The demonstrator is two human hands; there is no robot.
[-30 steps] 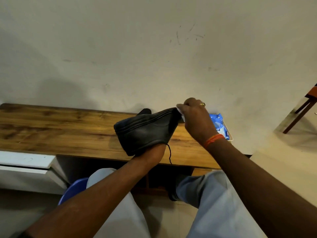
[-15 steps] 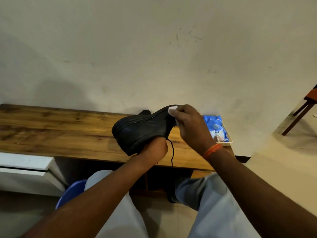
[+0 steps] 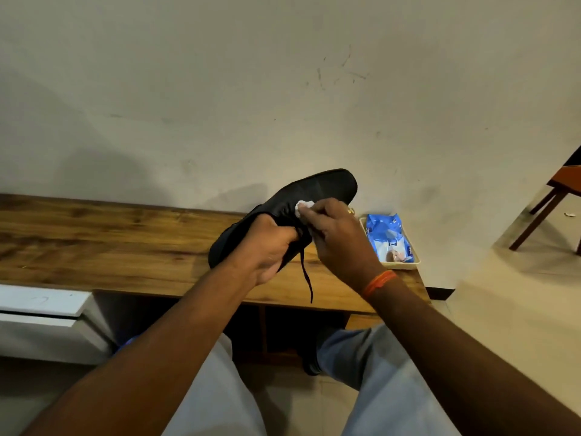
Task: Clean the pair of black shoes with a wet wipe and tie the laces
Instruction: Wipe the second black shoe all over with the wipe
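While the long wooden bench top (image 3: 110, 247), brown and streaked with darker grain, runs along a plain off-white plastered wall (image 3: 220, 89) marked with a few faint scratches, a black leather lace-up shoe (image 3: 317, 190) is held above its right half, toe tilted up toward the wall. The left hand (image 3: 267, 247) grips the shoe around its heel and opening, fingers curled round the rim. The right hand (image 3: 339, 237) pinches a small wadded white wet wipe (image 3: 304, 205) between thumb and fingertips and presses it against the shoe's upper near the lacing. One thin black lace (image 3: 306, 272) hangs loose from the shoe, dangling past the bench's front edge.

At the bench's right end sits a shallow cream tray (image 3: 408, 265) holding a blue plastic pack of wipes (image 3: 388, 237). An orange thread band (image 3: 379, 282) circles the right wrist. Below the bench is dark open space; to the left stands a white panel (image 3: 41, 313). At the far right, a brown wooden chair leg (image 3: 540, 221) rests on pale beige floor (image 3: 503, 309). Light grey trousers (image 3: 377, 372) cover the person's knees.
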